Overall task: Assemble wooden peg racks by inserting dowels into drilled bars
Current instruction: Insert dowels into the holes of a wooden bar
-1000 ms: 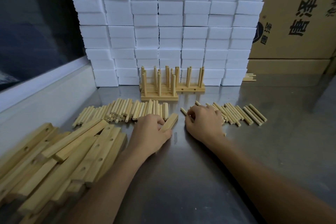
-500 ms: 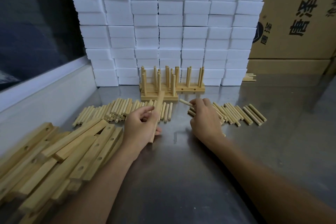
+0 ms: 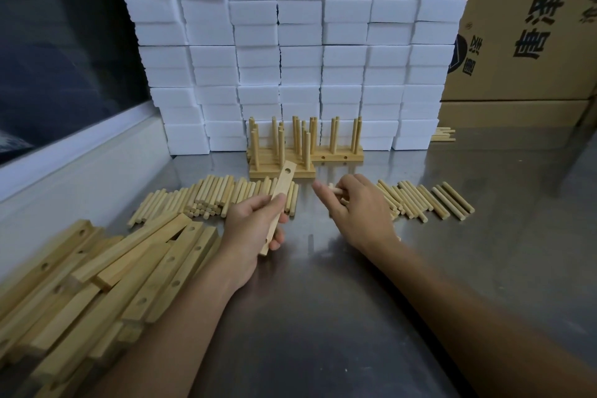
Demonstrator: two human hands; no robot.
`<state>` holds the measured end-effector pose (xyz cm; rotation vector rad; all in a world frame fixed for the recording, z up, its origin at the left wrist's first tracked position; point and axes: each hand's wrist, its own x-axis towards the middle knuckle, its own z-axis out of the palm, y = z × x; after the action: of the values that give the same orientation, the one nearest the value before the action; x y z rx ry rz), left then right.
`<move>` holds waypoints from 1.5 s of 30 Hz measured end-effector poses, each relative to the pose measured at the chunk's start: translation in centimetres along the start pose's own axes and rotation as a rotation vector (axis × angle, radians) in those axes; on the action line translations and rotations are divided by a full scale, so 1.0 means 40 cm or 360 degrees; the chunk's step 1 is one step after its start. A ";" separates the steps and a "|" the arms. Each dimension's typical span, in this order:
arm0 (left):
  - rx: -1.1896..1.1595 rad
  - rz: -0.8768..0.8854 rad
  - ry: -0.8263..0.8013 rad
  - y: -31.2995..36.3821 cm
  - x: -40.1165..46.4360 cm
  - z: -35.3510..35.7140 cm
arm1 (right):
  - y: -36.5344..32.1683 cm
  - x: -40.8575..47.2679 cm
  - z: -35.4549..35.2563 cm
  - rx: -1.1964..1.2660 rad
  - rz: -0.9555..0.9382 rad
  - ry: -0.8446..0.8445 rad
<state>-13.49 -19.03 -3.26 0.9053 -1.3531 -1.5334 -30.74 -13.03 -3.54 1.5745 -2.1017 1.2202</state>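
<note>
My left hand grips a drilled wooden bar and holds it tilted above the steel table, one hole showing near its far end. My right hand pinches a short dowel just to the right of the bar, a small gap between them. Loose dowels lie in two groups: a left pile behind my left hand and a right row beyond my right hand. Finished peg racks with upright dowels stand at the back.
A heap of drilled bars fills the left front of the steel table. Stacked white foam blocks form a wall behind the racks. Cardboard boxes stand at the right back, a few dowels at their foot.
My left hand has lifted the bar off the table and tilted it upward. My right hand has picked a dowel from the right row and brought it toward the bar.
</note>
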 end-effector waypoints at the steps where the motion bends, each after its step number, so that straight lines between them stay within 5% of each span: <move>1: 0.0005 0.0003 0.0010 0.000 -0.002 0.000 | 0.000 0.000 -0.001 0.0012 0.0003 0.0009; 15: 0.0158 0.0189 -0.0011 -0.015 -0.005 0.004 | 0.004 -0.001 0.007 0.0204 -0.0262 0.0157; 45: 0.0691 0.0614 -0.0034 -0.043 -0.006 0.001 | 0.001 -0.014 -0.016 0.0070 -0.0472 -0.0037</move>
<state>-13.67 -18.74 -4.95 0.8210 -1.7958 -0.9750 -30.74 -12.16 -3.52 1.8470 -1.7825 1.1548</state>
